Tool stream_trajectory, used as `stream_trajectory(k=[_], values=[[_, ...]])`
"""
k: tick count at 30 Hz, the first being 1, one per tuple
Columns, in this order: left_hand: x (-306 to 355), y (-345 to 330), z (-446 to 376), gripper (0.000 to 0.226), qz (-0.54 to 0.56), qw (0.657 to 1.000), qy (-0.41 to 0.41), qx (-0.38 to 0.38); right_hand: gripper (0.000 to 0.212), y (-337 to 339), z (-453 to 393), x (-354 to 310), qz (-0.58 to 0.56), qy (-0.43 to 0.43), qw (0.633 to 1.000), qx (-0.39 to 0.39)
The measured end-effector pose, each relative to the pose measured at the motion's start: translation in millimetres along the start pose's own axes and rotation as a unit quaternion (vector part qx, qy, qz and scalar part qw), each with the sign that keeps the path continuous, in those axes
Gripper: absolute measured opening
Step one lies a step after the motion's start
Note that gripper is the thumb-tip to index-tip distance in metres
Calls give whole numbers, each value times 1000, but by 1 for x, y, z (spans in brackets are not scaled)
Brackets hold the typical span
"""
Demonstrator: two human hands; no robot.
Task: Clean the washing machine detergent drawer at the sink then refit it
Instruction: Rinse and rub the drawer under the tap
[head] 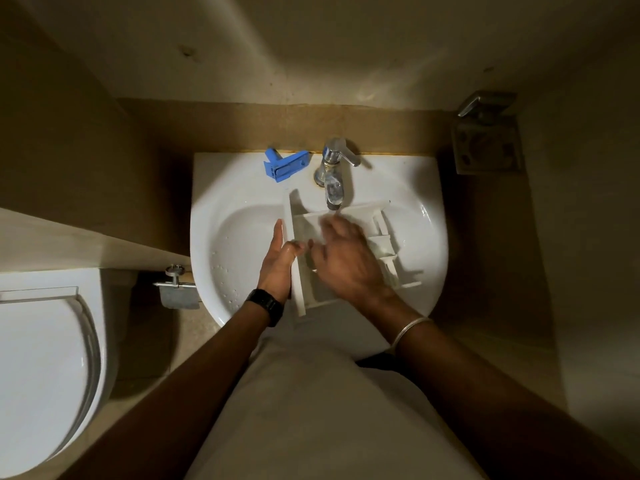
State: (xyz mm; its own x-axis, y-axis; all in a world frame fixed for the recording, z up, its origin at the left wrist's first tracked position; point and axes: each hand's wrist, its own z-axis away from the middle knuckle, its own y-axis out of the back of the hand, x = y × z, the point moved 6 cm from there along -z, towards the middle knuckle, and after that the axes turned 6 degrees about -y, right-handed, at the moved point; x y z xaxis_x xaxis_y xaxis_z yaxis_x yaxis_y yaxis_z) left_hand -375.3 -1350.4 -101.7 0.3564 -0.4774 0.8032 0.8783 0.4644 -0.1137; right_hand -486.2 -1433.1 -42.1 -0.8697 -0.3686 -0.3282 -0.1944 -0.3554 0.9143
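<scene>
The white detergent drawer (382,244) lies across the bowl of the white sink (239,188), under the chrome tap (334,168). My left hand (280,261) grips the drawer's front panel on the left, thumb over its edge. My right hand (346,254) is inside the drawer's large compartment, palm down with fingers spread, and looks blurred. A blue plastic insert (284,163) rests on the sink's back rim, left of the tap. I cannot tell whether water is running from the spout.
A white toilet (41,368) with its lid down stands at the lower left. Between toilet and sink is a metal valve fitting (178,289) on the wall. A metal fixture (486,133) sits on the right wall. Walls close in on both sides.
</scene>
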Motion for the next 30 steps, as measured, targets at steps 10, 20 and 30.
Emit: stream_trajectory(k=[10, 20, 30], values=[[3, 10, 12, 90, -7, 999, 13, 30, 73, -9, 11, 73, 76, -155, 984, 52], [3, 0, 13, 95, -12, 1000, 5, 12, 68, -15, 9, 9, 53, -12, 998, -32], [-4, 3, 1, 75, 12, 1000, -12, 16, 72, -13, 8, -8, 43, 12, 997, -59]])
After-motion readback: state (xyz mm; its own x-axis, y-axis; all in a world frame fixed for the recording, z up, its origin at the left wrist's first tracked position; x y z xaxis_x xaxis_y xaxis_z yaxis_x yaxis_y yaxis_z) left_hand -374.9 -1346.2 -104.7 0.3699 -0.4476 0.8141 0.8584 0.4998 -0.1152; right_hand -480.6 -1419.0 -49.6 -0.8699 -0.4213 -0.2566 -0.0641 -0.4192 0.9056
